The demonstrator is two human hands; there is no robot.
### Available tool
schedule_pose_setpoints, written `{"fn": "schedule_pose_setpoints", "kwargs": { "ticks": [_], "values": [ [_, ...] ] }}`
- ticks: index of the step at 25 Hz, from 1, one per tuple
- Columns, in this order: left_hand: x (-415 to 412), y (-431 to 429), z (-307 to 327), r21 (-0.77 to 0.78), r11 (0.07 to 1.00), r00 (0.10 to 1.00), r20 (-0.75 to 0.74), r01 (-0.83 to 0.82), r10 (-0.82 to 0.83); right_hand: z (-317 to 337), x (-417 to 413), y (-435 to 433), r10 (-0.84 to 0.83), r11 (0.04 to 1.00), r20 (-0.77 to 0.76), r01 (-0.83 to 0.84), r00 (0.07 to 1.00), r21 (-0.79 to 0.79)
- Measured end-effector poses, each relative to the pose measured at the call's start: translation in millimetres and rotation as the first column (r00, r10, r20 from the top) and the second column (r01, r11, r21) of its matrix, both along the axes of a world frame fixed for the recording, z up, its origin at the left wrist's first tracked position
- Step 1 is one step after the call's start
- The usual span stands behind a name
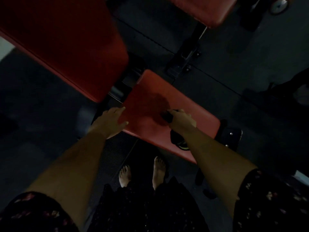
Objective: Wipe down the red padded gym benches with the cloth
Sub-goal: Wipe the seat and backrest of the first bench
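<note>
Dim, dark gym floor (41,124) surrounds the red seat pad (167,87). A long red back pad (66,47) lies just off the seat pad's far-left end, and another red pad (205,10) sits well beyond its far side. The left hand (110,121) rests on the seat pad's left edge, fingers spread straight, holding nothing. The right hand (183,119) is at the pad's middle, its fingers curled round a dark cloth (167,117) that touches a darker patch (158,101).
</note>
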State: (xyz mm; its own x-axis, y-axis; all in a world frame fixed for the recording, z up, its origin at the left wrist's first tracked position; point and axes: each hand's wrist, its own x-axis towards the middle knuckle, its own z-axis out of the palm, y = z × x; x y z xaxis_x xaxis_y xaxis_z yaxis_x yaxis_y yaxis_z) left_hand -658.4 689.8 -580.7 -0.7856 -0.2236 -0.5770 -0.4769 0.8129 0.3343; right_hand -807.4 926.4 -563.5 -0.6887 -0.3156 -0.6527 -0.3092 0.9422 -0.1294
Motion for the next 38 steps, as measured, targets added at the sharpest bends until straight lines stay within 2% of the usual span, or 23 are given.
{"fn": "schedule_pose_setpoints", "kwargs": {
  "ticks": [4,7,10,13,16,20,22,24,30,38],
  "values": [
    [-1,-17,60,-0.024,1.0,0.998,-0.056,-0.019,0.018,68,11,-24,0.223,0.974,-0.054,-0.221,0.973,0.041],
    [-3,-27,101,-0.021,1.0,0.997,-0.069,0.02,-0.021,115,10,-38,0.263,0.965,-0.07,-0.261,0.962,0.026],
    [-12,-35,151,-0.057,0.998,0.992,-0.114,0.038,-0.044,167,7,-50,0.265,0.962,-0.161,-0.272,0.951,-0.024],
    [-27,-46,207,-0.162,0.984,0.982,-0.159,0.076,-0.102,216,-4,-62,0.279,0.955,-0.24,-0.295,0.93,-0.035],
    [-40,-65,269,-0.33,0.936,0.948,-0.242,0.122,-0.209,273,-15,-74,0.282,0.949,-0.333,-0.313,0.9,-0.043],
    [-50,-90,333,-0.521,0.852,0.829,-0.449,0.06,-0.333,333,-22,-93,0.213,0.942,-0.483,-0.309,0.849,-0.129],
    [-50,-97,348,-0.53,0.848,0.799,-0.503,0.017,-0.33,348,-21,-102,0.156,0.936,-0.533,-0.296,0.831,-0.188],
    [-47,-103,357,-0.5,0.866,0.812,-0.508,-0.007,-0.287,359,-17,-112,0.138,0.929,-0.543,-0.299,0.828,-0.22],
    [-22,-136,386,-0.5,0.866,0.819,-0.504,-0.017,-0.275,385,-9,-146,0.173,0.918,-0.561,-0.339,0.81,-0.207],
    [29,-179,390,-0.53,0.829,0.792,-0.577,-0.179,-0.198,384,21,-210,0.194,0.848,-0.576,-0.431,0.794,-0.309]
  ]
}}
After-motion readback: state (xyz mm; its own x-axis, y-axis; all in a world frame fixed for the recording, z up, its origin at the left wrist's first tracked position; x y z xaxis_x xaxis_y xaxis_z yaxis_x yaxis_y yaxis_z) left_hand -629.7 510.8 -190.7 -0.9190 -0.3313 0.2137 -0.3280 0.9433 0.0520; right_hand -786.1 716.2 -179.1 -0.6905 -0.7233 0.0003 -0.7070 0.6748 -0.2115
